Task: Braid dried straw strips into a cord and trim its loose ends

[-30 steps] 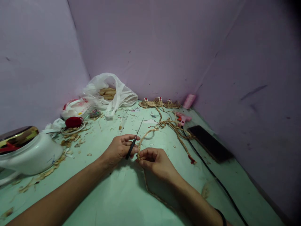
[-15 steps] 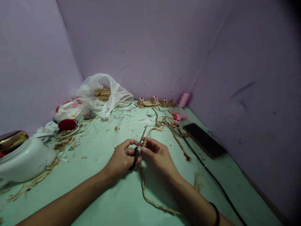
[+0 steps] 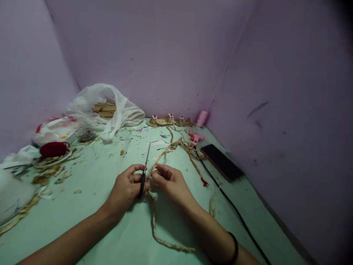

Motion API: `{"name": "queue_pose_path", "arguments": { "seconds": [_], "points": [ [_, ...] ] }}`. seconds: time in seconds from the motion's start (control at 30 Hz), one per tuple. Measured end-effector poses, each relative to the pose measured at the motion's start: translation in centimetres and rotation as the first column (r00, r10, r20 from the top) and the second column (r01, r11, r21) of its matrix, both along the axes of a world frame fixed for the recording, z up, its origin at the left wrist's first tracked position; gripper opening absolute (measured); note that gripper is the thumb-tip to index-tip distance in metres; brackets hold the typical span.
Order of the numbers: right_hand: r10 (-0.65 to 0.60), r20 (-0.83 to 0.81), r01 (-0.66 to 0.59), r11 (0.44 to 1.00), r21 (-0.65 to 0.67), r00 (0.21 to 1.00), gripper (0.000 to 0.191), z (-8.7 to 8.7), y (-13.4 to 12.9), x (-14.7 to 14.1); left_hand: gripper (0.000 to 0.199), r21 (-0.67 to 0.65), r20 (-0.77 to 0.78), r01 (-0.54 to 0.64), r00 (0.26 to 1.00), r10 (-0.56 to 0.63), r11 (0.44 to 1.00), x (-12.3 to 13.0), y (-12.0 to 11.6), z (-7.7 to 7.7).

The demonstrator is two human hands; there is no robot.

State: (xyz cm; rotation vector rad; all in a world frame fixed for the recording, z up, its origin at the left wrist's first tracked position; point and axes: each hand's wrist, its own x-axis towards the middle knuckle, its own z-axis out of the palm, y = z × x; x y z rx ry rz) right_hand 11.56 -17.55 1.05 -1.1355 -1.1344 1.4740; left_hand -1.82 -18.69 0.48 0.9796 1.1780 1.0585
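Note:
My left hand [image 3: 125,189] is closed around a pair of scissors [image 3: 142,185] with black handles, the thin blades pointing up and away. A tan braided cord [image 3: 154,228] passes between my hands; its near end lies on the table and curves to the right. My right hand [image 3: 175,186] pinches the cord just right of the scissors, thumb and fingertips close together. Whether the left fingers also grip the cord I cannot tell. Beyond my hands the cord runs into a tangle of braided strands [image 3: 190,147], one tipped in red.
A pink glue gun [image 3: 196,138], a black phone [image 3: 222,162] and a black cable [image 3: 234,204] lie on the right. A pink thread spool [image 3: 202,118] and woven pieces with beads [image 3: 169,120] stand by the wall. A white plastic bag [image 3: 124,112] and scraps [image 3: 51,171] are left.
The view has shifted to the right, so everything sits further left. The scissors have turned more upright, and my right fingertips have drawn slightly away from the blades.

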Motion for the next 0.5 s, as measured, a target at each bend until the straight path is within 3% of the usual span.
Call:
{"name": "queue_pose_path", "arguments": {
  "seconds": [0.13, 0.2, 0.27, 0.33, 0.37, 0.5],
  "points": [
    [-0.01, 0.334, -0.028, 0.994, 0.108, 0.943, 0.026, 0.8, 1.4, 4.4, 0.046, 0.001, -0.003, -0.068, 0.998, 0.068, 0.998, -0.2, 0.2, -0.6],
    [-0.13, 0.493, 0.028, 0.978, 0.208, 0.86, 0.03, 1.1, 3.4, 8.1, 0.044, -0.003, -0.001, -0.056, 0.998, 0.056, 0.998, -0.3, -0.2, -0.6],
    [-0.359, 0.633, 0.129, 0.916, 0.381, 0.686, 0.037, 1.4, 6.1, 11.9, 0.043, -0.024, -0.004, -0.026, 1.0, 0.026, 0.999, -0.2, -0.7, -0.5],
    [-0.501, 0.741, 0.124, 0.855, 0.504, 0.447, 0.047, 1.4, 8.9, 14.7, 0.042, -0.071, -0.006, -0.003, 1.0, 0.003, 0.997, -0.1, -1.1, -0.5],
    [-0.527, 0.771, 0.086, 0.841, 0.534, 0.358, 0.053, 1.3, 10.2, 15.6, 0.042, -0.096, 0.001, 0.003, 1.0, -0.003, 0.995, -0.1, -1.2, -0.6],
    [-0.419, 0.891, -0.149, 0.883, 0.445, 0.177, 0.066, 0.3, 13.3, 16.2, 0.043, -0.158, 0.059, 0.047, 0.998, -0.038, 0.986, -0.2, -0.9, -1.6]
  ]
}}
